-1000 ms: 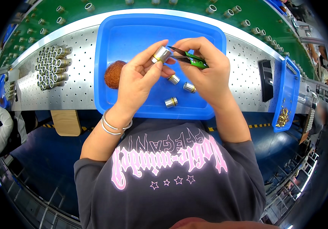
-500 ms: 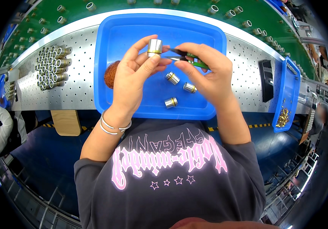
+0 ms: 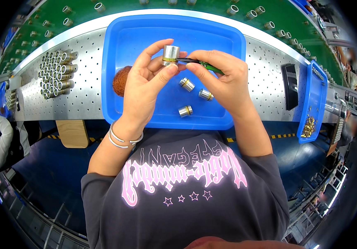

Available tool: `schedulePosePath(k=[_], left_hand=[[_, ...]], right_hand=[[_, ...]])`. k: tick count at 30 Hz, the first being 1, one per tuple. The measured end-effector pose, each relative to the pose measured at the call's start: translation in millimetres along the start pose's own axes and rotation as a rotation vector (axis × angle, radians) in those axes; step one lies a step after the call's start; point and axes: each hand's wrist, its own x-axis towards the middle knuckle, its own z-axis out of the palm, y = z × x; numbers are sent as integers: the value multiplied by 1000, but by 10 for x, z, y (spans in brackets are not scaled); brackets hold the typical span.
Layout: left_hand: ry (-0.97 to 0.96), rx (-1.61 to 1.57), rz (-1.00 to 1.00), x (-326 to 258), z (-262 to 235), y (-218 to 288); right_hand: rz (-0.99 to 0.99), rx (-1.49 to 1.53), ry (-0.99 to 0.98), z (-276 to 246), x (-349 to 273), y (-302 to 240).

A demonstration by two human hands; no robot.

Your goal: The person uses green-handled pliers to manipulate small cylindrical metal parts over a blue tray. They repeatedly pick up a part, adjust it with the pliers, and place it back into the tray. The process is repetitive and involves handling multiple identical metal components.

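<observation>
My left hand [image 3: 147, 76] holds up a short silver metal sleeve [image 3: 171, 52] with a yellowish band round its lower part. Its thumb presses low on the sleeve, with the fingers curled behind. In my right hand [image 3: 226, 76] is a green-handled tool with two narrow pointed jaws [image 3: 211, 67], pinched between thumb and fingers. The jaw tips are at the sleeve's banded lower part; whether they grip anything is too small to tell. Below, three similar sleeves [image 3: 187, 84] lie on their sides in a blue tray [image 3: 118, 108].
A brown fibrous ball [image 3: 121, 81] sits at the tray's left. Left on the perforated metal bench [image 3: 89, 83] stand grouped sleeves [image 3: 55, 72]. A black holder [image 3: 289, 87] and a blue tray with brass pieces [image 3: 308, 128] are right. Behind runs a green surface [image 3: 124, 5] carrying more sleeves.
My right hand has moved slightly left, bringing the tool's jaws up to the sleeve; the jaws have come together. The held sleeve has shifted slightly down and right.
</observation>
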Motion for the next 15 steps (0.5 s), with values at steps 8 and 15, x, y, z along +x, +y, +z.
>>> schedulePosePath(k=[8, 15], left_hand=[[15, 1, -7, 12, -6, -8], [-7, -31, -84, 175, -240, 43]], right_hand=[[59, 68, -2, -15, -8, 43], [283, 111, -180, -135, 100, 243]])
